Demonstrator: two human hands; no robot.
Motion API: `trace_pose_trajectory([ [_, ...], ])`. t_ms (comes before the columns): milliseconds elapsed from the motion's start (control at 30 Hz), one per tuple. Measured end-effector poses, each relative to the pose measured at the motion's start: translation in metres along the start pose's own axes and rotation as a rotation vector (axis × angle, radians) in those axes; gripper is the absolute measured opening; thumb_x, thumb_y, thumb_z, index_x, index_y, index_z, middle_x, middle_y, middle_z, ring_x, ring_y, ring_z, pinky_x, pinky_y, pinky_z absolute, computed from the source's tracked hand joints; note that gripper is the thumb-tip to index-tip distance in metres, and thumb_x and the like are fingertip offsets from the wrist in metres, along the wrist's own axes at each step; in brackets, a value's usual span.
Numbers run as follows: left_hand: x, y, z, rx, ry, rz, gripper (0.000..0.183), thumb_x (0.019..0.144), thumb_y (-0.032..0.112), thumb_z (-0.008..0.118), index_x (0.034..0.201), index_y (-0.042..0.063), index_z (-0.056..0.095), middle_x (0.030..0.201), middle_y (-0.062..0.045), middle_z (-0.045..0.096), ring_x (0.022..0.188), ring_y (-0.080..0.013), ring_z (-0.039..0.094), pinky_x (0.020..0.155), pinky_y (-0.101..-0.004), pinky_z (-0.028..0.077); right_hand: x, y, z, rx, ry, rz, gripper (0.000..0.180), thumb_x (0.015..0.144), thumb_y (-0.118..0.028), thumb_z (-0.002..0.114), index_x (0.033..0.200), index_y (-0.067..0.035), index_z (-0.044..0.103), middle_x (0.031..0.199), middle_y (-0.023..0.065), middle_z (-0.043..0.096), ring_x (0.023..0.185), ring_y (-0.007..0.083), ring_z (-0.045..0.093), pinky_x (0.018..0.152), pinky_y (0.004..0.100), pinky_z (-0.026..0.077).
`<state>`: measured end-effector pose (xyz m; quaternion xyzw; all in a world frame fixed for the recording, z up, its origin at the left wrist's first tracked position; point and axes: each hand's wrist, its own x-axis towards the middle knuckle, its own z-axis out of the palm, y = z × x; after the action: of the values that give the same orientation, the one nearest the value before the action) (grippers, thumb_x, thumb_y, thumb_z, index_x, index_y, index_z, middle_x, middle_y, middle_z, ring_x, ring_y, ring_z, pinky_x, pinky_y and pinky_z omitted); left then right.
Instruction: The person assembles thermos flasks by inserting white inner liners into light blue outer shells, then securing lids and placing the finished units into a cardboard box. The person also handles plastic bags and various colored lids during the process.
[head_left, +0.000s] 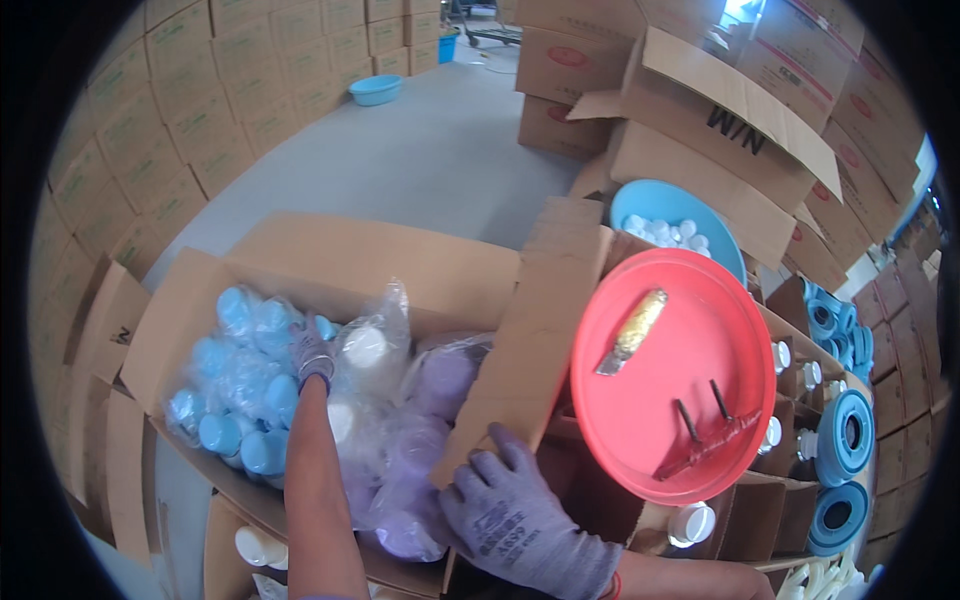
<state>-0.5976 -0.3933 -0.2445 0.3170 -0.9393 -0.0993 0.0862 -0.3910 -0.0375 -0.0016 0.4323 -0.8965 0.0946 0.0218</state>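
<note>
My left hand (311, 352), in a grey-purple glove, reaches into a large open cardboard box (375, 251) among plastic-wrapped containers with light blue caps (262, 452); its fingertips are partly hidden, so its hold cannot be told. In the same box lie wrapped white-capped containers (365, 346) and purple ones (442, 382). My right hand (517, 517), in a grey glove, rests at the box's near right edge, beside the raised flap (525, 330) and the purple containers. To its upper right, a red round lid or tray (675, 420) carries a gold-wrapped blade tool (636, 330) and a dark red piece with two metal prongs (705, 446).
Right of the red tray, a divided carton (757, 517) holds white-capped bottles (691, 523) and blue ring-shaped parts (838, 517). Behind it stands a blue basin (724, 225) of white caps. Stacked cartons (247, 67) line the left; more stand at right. Another blue basin (376, 90) is on the floor.
</note>
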Motion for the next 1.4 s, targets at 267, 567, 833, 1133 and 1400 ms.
trace_pose_trajectory([
  [267,-0.011,0.0,-0.056,-0.218,-0.173,-0.011,0.098,0.062,0.024,0.086,0.147,0.014,0.039,0.137,-0.021,0.047,0.125,-0.0422,0.052,0.107,-0.0468,0.045,-0.001,-0.002,-0.011,-0.069,-0.135,0.006,0.025,0.088,-0.02,0.058,0.103,-0.004,0.07,0.103,0.0159,0.067,0.11,0.0327,0.059,0.117,0.0589,0.026],
  [567,-0.199,-0.043,-0.317,-0.713,0.299,0.525,0.096,0.074,0.002,0.078,0.156,0.003,0.028,0.146,-0.019,0.037,0.134,-0.0348,0.044,0.113,-0.0478,0.04,-0.011,-0.004,-0.007,-0.03,0.099,0.073,0.047,0.091,-0.04,0.06,0.124,-0.006,0.06,0.122,0.018,0.06,0.119,0.0339,0.056,0.116,0.0559,0.029],
  [833,-0.451,-0.128,-0.383,-0.545,0.435,1.257,0.106,0.059,0.014,0.093,0.144,0.01,0.031,0.135,-0.026,0.044,0.118,-0.0477,0.052,0.099,-0.057,0.046,-0.133,-0.08,-0.105,2.268,0.977,0.363,0.052,0.108,-0.041,0.045,0.145,-0.005,0.043,0.126,0.0091,0.064,0.115,0.0178,0.063,0.098,0.0341,0.053],
  [1133,-0.505,0.012,-0.406,-1.248,-0.433,0.597,0.073,0.092,0.008,0.058,0.156,-0.003,0.025,0.154,-0.019,0.038,0.136,-0.027,0.045,0.11,-0.0403,0.039,-0.344,-0.047,-0.122,1.659,1.278,0.331,0.053,0.106,-0.038,0.036,0.121,0.004,0.065,0.107,0.0152,0.068,0.094,0.0214,0.065,0.091,0.0339,0.054],
  [1400,-0.402,0.235,-0.329,-0.479,0.012,1.161,0.06,0.088,0.023,0.071,0.141,0.003,0.051,0.136,-0.026,0.052,0.122,-0.0423,0.054,0.105,-0.0494,0.044,-0.343,-0.09,-0.081,1.29,0.42,0.587,0.024,0.1,-0.025,0.056,0.101,-0.008,0.072,0.084,0.007,0.056,0.08,0.0149,0.055,0.078,0.0288,0.047],
])
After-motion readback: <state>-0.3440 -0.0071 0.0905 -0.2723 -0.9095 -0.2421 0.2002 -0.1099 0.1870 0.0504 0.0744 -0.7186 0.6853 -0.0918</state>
